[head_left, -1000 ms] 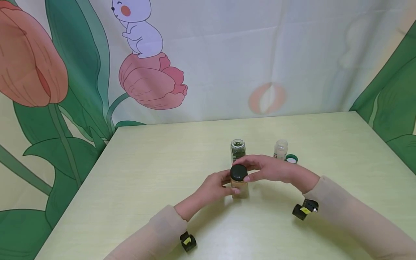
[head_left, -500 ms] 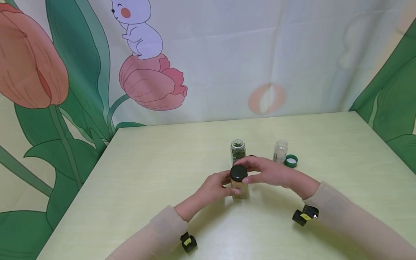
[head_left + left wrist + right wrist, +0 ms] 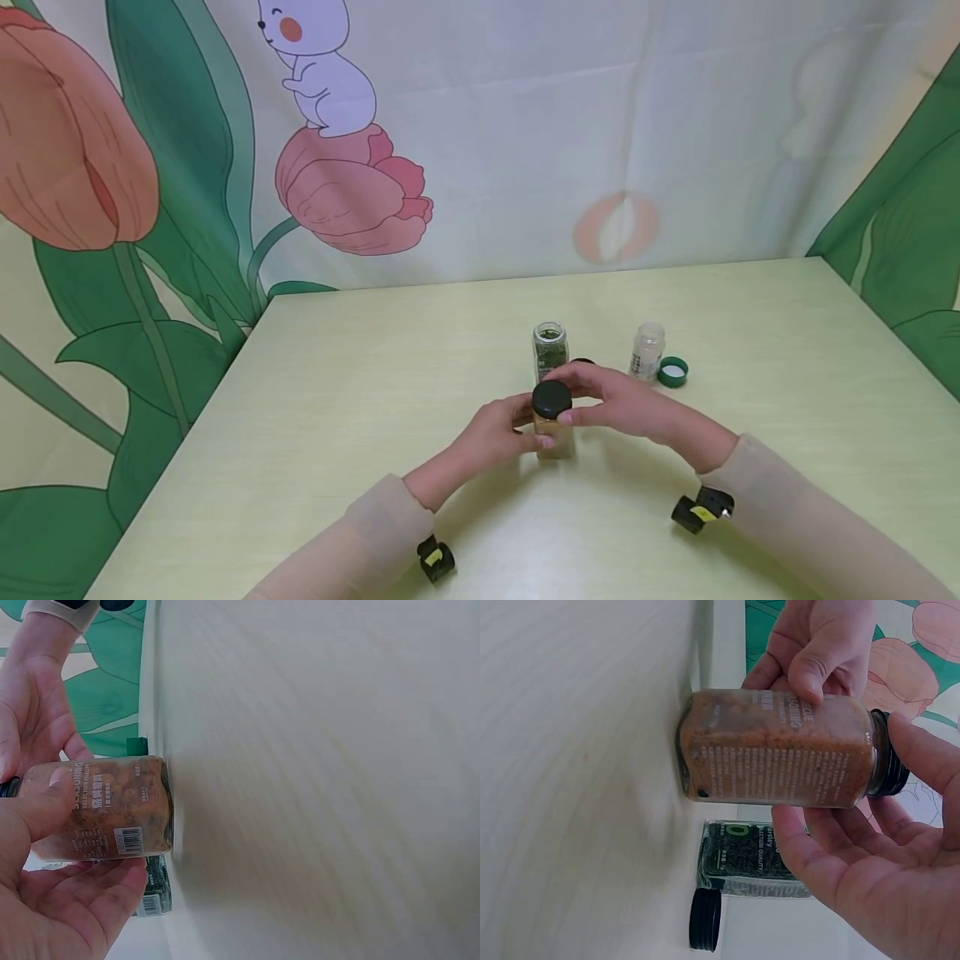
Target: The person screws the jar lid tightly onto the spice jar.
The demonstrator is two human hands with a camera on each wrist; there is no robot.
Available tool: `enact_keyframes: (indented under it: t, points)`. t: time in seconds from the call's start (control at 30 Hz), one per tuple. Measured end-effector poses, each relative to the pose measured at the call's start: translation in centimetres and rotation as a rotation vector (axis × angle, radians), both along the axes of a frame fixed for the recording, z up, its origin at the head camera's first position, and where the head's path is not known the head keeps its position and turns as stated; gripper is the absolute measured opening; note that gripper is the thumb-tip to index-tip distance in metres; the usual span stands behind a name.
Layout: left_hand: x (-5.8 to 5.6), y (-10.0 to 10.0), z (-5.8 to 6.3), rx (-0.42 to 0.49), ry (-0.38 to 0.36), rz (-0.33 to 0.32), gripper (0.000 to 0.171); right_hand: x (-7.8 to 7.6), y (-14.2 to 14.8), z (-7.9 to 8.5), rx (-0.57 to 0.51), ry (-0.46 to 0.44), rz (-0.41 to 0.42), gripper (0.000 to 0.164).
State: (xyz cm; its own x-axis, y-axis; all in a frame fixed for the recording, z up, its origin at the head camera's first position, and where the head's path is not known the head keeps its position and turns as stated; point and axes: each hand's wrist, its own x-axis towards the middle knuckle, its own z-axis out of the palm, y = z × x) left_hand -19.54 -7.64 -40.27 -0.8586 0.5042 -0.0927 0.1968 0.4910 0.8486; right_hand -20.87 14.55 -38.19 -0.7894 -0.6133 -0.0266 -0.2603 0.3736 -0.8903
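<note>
A square glass seasoning jar [image 3: 780, 757] with orange-brown powder stands upright on the table, its black lid [image 3: 551, 399] on top. My left hand [image 3: 487, 435] grips the jar's body, thumb across the near side and fingers behind. My right hand [image 3: 626, 402] holds the lid between thumb and fingers, as the right wrist view shows from the side. Just behind stands an uncapped glass jar of green parsley flakes [image 3: 550, 352], partly covered by my right fingers. Beside that jar lies a loose black cap [image 3: 705, 919], mostly hidden in the head view.
A small clear bottle [image 3: 647, 352] without a cap stands behind my right hand. To its right lies a green cap [image 3: 672, 372], pale inside up. A printed cloth [image 3: 495, 167] hangs along the table's [image 3: 360, 375] back edge.
My right wrist and forearm have sunk slightly toward the front, the fingers staying at the lid. More of the green cap and the loose black cap now shows. The left hand has stayed put.
</note>
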Motion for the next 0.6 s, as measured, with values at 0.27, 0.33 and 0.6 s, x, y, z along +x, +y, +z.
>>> enact_keyframes:
  t: [0.27, 0.33, 0.6]
  points:
    - [0.0, 0.1, 0.1, -0.010, 0.000, 0.011, 0.055, 0.6, -0.2, -0.3, -0.046, -0.002, -0.033, 0.046]
    - [0.0, 0.1, 0.1, -0.017, 0.005, 0.011, 0.054, 0.7, -0.2, -0.4, -0.052, -0.002, -0.030, 0.047]
    - [0.0, 0.1, 0.0, -0.014, 0.004, 0.006, 0.052, -0.6, 0.8, 0.5, 0.035, -0.026, 0.101, 0.061]
